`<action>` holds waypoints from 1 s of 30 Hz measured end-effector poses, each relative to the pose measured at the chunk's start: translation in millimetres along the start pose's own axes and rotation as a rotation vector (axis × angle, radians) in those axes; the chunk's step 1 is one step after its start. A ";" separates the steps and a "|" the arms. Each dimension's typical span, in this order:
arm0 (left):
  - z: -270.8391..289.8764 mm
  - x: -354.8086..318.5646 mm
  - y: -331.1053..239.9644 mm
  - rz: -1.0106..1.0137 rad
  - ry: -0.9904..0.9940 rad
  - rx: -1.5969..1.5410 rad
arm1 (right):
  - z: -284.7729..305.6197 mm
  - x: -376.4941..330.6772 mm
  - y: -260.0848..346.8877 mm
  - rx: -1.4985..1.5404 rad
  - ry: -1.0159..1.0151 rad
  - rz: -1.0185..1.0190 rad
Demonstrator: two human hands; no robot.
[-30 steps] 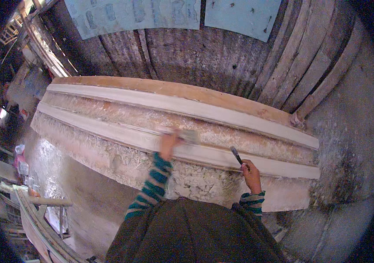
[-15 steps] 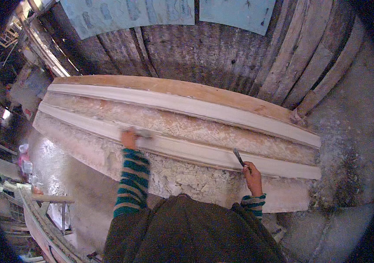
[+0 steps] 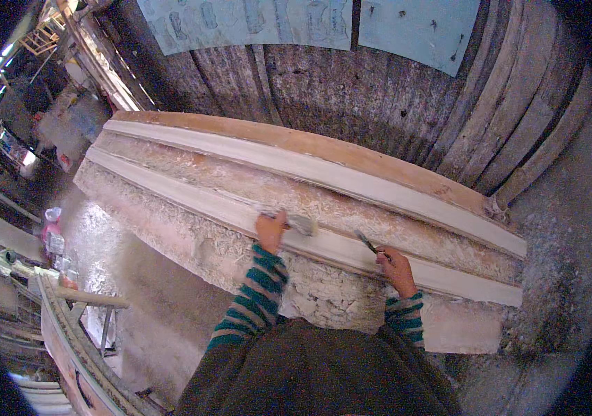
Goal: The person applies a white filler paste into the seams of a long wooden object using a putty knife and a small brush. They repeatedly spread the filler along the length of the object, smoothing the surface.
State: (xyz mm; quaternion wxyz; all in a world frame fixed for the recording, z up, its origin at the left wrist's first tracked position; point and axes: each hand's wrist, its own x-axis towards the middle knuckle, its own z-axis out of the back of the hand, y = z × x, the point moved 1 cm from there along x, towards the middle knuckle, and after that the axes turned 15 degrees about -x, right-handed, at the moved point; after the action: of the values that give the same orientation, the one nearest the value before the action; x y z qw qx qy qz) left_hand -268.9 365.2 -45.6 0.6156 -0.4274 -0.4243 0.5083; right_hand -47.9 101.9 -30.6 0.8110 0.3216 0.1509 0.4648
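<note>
My left hand is closed round a flat brush with pale bristles, blurred by motion. The bristles lie against the nearer white strip, about mid-length. Further right, my right hand grips a slim dark-handled tool, its greyish end pointing up and left over the same strip; its exact kind is unclear. Both white strips run lengthwise along a long wooden panel. Between them the farther white strip and the nearer one leave a rough brown band dusted with white flakes.
Behind the panel stands a dark weathered wall with pale blue sheets on it. Upright planks lean at the right. A white-dusted floor lies to the left, beside a wooden frame and a pink-and-clear plastic item.
My left hand and its brush have moved right along the nearer white strip, closer to my right hand. The view has shifted, so the panel and wall sit differently. Both tools remain held.
</note>
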 end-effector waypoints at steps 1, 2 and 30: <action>0.4 5.0 14.5 0.015 0.009 0.020 | -3.1 7.0 10.8 -0.066 0.064 -0.029; -1.4 14.0 36.6 0.030 0.019 0.040 | -5.4 16.2 24.5 -0.133 0.127 -0.058; 257.1 85.9 57.3 0.293 -0.149 -0.886 | -123.2 114.6 146.8 -0.310 0.301 0.076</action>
State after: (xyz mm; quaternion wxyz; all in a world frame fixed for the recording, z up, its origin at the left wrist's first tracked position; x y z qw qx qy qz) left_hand -519.4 481.2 -22.3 0.2640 -0.6666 -0.5785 0.3890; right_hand -151.4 299.4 -19.4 0.8010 0.1254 0.1851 0.5554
